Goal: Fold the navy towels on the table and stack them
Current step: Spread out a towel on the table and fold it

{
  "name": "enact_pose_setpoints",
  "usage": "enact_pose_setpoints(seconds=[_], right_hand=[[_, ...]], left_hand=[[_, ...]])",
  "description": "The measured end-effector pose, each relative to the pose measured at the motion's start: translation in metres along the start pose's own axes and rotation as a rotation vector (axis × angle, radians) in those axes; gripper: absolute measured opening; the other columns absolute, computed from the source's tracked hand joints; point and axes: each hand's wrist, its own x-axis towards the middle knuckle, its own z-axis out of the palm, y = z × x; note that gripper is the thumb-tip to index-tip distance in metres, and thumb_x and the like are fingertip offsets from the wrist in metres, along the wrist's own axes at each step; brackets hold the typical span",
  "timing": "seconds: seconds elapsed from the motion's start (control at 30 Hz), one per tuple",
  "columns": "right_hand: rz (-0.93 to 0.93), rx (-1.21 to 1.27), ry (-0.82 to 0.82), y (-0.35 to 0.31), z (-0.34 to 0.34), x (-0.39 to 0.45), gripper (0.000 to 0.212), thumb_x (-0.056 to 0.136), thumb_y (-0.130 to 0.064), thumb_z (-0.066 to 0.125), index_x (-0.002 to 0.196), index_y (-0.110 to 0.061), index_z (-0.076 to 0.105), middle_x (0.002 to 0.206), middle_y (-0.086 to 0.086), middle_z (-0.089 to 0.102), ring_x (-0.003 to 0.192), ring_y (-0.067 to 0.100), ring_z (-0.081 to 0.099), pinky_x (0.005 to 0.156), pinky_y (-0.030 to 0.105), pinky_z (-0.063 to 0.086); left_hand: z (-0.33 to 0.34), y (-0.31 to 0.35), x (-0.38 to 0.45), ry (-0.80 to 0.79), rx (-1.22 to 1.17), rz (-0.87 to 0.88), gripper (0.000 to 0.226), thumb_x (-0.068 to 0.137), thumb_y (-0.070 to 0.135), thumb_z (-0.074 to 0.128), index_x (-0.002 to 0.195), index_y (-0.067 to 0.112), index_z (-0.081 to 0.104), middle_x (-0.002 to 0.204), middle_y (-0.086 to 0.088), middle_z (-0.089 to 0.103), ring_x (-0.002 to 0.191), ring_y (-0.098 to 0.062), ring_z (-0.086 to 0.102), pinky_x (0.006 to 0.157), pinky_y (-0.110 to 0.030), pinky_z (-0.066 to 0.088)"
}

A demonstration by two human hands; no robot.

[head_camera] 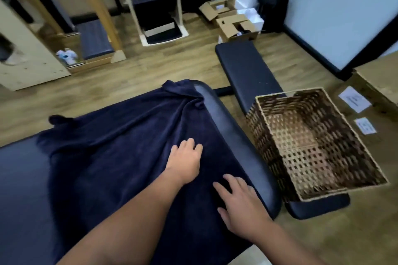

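A large navy towel (120, 153) lies spread over the black padded table (226, 118), rumpled along its far edge and bunched at the far right corner. My left hand (185, 161) rests flat on the towel near its middle right, fingers apart. Closer to me, my right hand (239, 204) lies palm down on the towel by the table's right edge, fingers spread. Neither hand grips the cloth.
An empty wicker basket (269, 135) stands on a black bench (245, 66) right of the table. Cardboard boxes (234, 23) and a black bag (273, 4) sit on the wooden floor beyond. A white rack with dark folded items (155, 2) stands at the back.
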Motion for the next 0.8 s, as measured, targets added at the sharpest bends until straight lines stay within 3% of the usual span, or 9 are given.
enact_pose_setpoints(seconds=[0.03, 0.1, 0.23, 0.33, 0.5, 0.6, 0.7, 0.8], right_hand=[[-0.017, -0.005, -0.051, -0.007, -0.002, 0.005, 0.071, 0.09, -0.054, 0.055, 0.152, -0.034, 0.028, 0.159, 0.008, 0.022, 0.141, 0.036, 0.03, 0.106, 0.054, 0.041], [0.011, -0.041, -0.112, -0.02, -0.006, 0.013, 0.078, 0.09, -0.063, 0.05, 0.155, -0.038, 0.014, 0.163, 0.008, 0.007, 0.144, 0.039, 0.017, 0.109, 0.058, 0.034], [0.076, -0.096, -0.124, -0.044, -0.013, 0.029, 0.081, 0.086, -0.056, 0.062, 0.15, -0.031, 0.02, 0.155, 0.013, 0.012, 0.132, 0.04, 0.026, 0.103, 0.057, 0.038], [-0.061, -0.153, -0.119, -0.07, -0.01, 0.04, 0.075, 0.09, -0.041, 0.061, 0.152, -0.025, 0.021, 0.16, 0.015, 0.008, 0.141, 0.041, 0.02, 0.111, 0.057, 0.033], [-0.337, -0.16, -0.202, -0.127, 0.004, 0.042, 0.088, 0.093, -0.057, 0.057, 0.159, -0.033, 0.004, 0.166, 0.01, -0.011, 0.152, 0.042, -0.004, 0.117, 0.064, 0.018], [-0.332, -0.143, -0.296, -0.148, 0.022, 0.035, 0.101, 0.085, -0.07, 0.058, 0.158, -0.041, -0.005, 0.166, 0.006, -0.021, 0.15, 0.045, -0.017, 0.114, 0.073, 0.01], [-0.304, -0.163, -0.334, -0.154, 0.038, 0.031, 0.106, 0.084, -0.073, 0.057, 0.157, -0.041, -0.014, 0.161, 0.006, -0.036, 0.144, 0.047, -0.033, 0.11, 0.078, 0.0], [-0.251, -0.15, -0.335, -0.159, 0.04, 0.032, 0.107, 0.084, -0.071, 0.06, 0.156, -0.043, -0.015, 0.161, 0.004, -0.037, 0.145, 0.045, -0.034, 0.11, 0.079, -0.001]], left_hand=[[0.002, -0.007, -0.013, -0.011, -0.005, -0.009, 0.024, 0.095, 0.018, 0.051, 0.119, 0.016, 0.051, 0.117, -0.005, 0.046, 0.103, -0.027, 0.048, 0.075, -0.038, 0.033], [0.006, -0.023, -0.042, -0.025, -0.036, -0.049, 0.029, 0.096, 0.019, 0.051, 0.125, 0.014, 0.05, 0.121, -0.007, 0.044, 0.106, -0.027, 0.047, 0.077, -0.037, 0.039], [0.007, -0.05, -0.119, -0.026, -0.136, -0.287, 0.024, 0.097, 0.014, 0.047, 0.121, 0.012, 0.05, 0.113, -0.006, 0.043, 0.098, -0.027, 0.048, 0.073, -0.038, 0.045], [0.008, -0.064, -0.184, -0.085, -0.156, -0.516, 0.024, 0.095, 0.013, 0.044, 0.119, 0.014, 0.047, 0.113, -0.006, 0.044, 0.098, -0.029, 0.052, 0.073, -0.038, 0.045], [0.015, -0.075, -0.272, -0.195, -0.104, -0.772, 0.028, 0.097, 0.016, 0.042, 0.125, 0.018, 0.042, 0.118, -0.004, 0.047, 0.108, -0.029, 0.054, 0.077, -0.038, 0.043], [0.021, -0.079, -0.31, -0.197, -0.111, -0.905, 0.022, 0.104, 0.031, 0.036, 0.121, 0.02, 0.044, 0.121, -0.003, 0.047, 0.114, -0.029, 0.052, 0.084, -0.044, 0.046], [0.034, -0.083, -0.345, -0.165, -0.164, -1.058, 0.022, 0.098, 0.022, 0.041, 0.12, 0.022, 0.041, 0.122, -0.002, 0.04, 0.114, -0.028, 0.046, 0.081, -0.047, 0.048], [0.044, -0.087, -0.368, -0.048, -0.212, -1.162, 0.028, 0.095, 0.02, 0.048, 0.121, 0.019, 0.035, 0.12, -0.004, 0.04, 0.108, -0.03, 0.047, 0.075, -0.046, 0.049]])
